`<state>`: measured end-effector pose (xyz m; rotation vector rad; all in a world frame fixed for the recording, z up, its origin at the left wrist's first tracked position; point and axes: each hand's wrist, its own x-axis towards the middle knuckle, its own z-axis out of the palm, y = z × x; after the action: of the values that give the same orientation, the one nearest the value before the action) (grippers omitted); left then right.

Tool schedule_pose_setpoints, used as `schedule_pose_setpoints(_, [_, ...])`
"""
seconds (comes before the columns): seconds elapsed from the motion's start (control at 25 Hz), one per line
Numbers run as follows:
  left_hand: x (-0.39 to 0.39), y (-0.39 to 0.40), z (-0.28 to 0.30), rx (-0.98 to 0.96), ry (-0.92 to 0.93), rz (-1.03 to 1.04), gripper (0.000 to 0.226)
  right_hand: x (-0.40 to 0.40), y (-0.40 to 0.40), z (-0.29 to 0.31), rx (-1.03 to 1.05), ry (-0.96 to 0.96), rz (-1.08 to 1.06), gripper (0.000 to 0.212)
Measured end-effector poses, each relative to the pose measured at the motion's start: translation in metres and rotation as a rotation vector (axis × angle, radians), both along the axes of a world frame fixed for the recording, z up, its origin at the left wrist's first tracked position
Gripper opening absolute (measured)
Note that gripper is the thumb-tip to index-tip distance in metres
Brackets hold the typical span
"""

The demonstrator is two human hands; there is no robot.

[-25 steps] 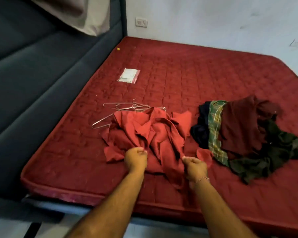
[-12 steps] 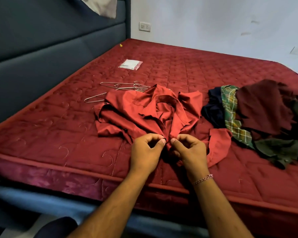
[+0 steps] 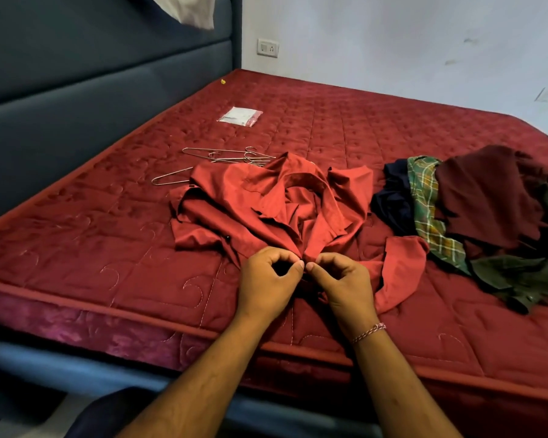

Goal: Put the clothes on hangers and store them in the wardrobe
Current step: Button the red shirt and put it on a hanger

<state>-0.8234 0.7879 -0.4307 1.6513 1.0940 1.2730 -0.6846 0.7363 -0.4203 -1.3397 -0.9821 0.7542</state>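
A person stands at the near edge of a bed, both bare forearms reaching forward over a dark red quilted mattress (image 3: 86,248). A crumpled red shirt (image 3: 260,203) lies on the mattress in front of them, its collar turned up toward the far side. The left hand (image 3: 266,282) and the right hand (image 3: 345,286) sit side by side at the shirt's near edge, fingertips almost touching each other. Each hand has its thumb and fingers curled in, pinching a fold of the red cloth where the front edges meet. A thin braided bracelet (image 3: 369,331) circles the right wrist.

Just beyond the shirt, to its left, a small bunch of bare wire hangers (image 3: 228,156) lies flat on the mattress, one of them partly under the cloth. To the right of the shirt, close beside it, is a heap of other clothes (image 3: 475,216): a navy piece, a green checked piece, a maroon piece and a dark green piece overlapping.

Farther back on the mattress lies a small clear plastic packet (image 3: 240,116). A dark blue padded headboard (image 3: 77,105) runs along the left side, and a white wall socket (image 3: 268,48) sits on the pale wall behind the bed.
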Motion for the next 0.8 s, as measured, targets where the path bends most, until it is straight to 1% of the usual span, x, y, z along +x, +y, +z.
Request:
schedule_pose_setpoints(0.08, [0.001,0.002,-0.005,-0.01,0.043,0.003,0.003,0.002,0.0,-0.005,0.021,0.005,0.006,0.011])
schedule_pose_setpoints(0.16, [0.001,-0.001,-0.009,0.009,0.072,0.006,0.003,0.004,-0.002,-0.011,0.047,-0.019,0.009,0.007])
schedule_pose_setpoints(0.28, [0.0,-0.007,-0.007,0.078,0.07,0.044,0.005,0.004,-0.001,-0.014,0.069,-0.063,0.0,0.008])
schedule_pose_setpoints(0.4, [0.001,-0.004,-0.007,0.065,0.036,0.078,0.013,0.001,-0.002,-0.009,0.076,0.021,0.018,0.007])
schedule_pose_setpoints(0.52, [0.007,-0.005,-0.008,0.011,0.04,0.072,0.015,0.002,-0.002,-0.008,0.073,0.077,0.046,0.006])
schedule_pose_setpoints(0.6, [0.01,-0.012,-0.008,0.015,0.064,0.085,0.017,0.004,-0.001,-0.01,0.079,0.023,0.045,0.005])
schedule_pose_setpoints(0.68, [0.011,-0.016,-0.009,0.024,0.045,0.104,0.015,0.005,-0.002,-0.013,0.08,-0.03,0.038,0.005])
schedule_pose_setpoints(0.8, [0.011,-0.015,-0.01,0.038,0.037,0.109,0.01,0.006,-0.001,-0.016,0.073,-0.008,0.026,0.005])
